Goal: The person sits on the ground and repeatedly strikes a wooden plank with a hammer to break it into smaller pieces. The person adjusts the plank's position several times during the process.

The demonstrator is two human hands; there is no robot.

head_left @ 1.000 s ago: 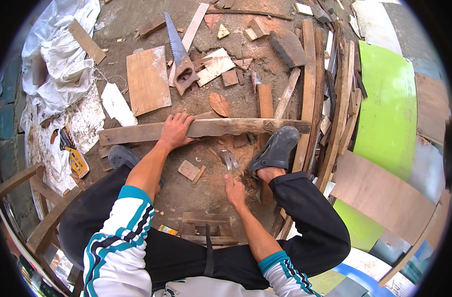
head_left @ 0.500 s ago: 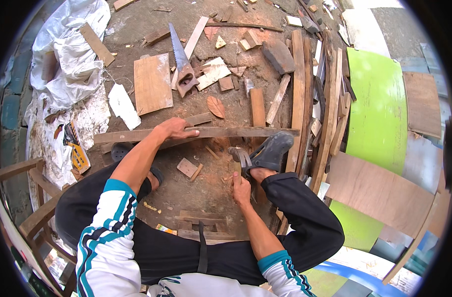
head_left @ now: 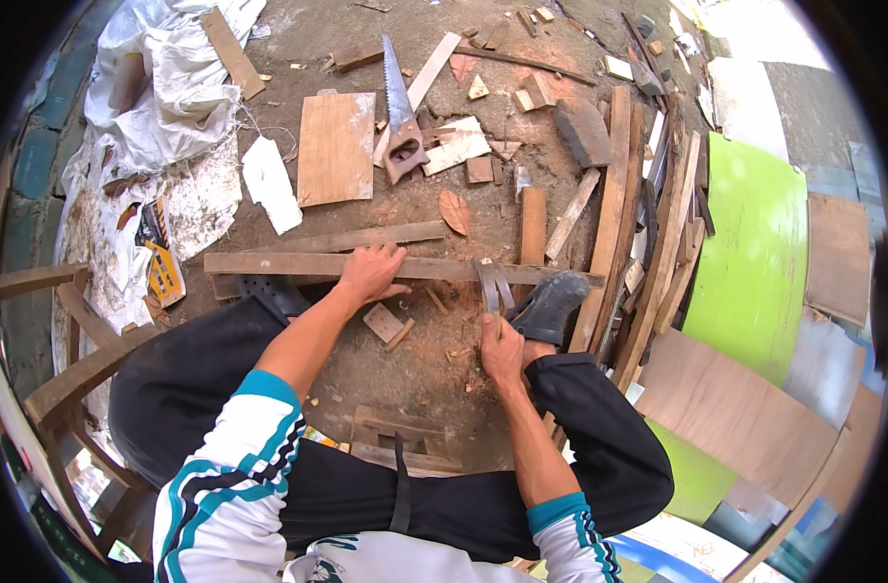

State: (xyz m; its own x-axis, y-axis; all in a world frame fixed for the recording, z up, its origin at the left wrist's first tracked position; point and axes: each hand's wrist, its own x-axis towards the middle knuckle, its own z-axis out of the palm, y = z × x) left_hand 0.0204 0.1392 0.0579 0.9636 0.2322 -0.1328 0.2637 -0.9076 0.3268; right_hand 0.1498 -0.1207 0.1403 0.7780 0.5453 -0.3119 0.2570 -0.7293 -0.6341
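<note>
A long narrow wooden strip (head_left: 288, 264) lies crosswise in front of me, above my dark clogs. My left hand (head_left: 374, 272) is closed over its middle, fingers across the top and thumb on the near side. In my right hand (head_left: 503, 348) is a claw hammer (head_left: 493, 287), gripped by its handle close under the head. The hammer's head is at the right part of the strip, beside my right clog (head_left: 553, 306); whether it touches the wood I cannot tell. Behind the strip lies a second wooden piece (head_left: 405, 232), partly hidden.
A handsaw (head_left: 403, 146) lies beyond the strip, beside a plywood piece (head_left: 335, 151). Long boards (head_left: 614, 185) run along the right, with a green panel (head_left: 750, 253) past them. A wooden frame (head_left: 84, 389) stands at left. Several offcuts litter the ground.
The hammer has come up from near my right foot to the strip. My left hand has shifted rightward along with a slight turn of the view.
</note>
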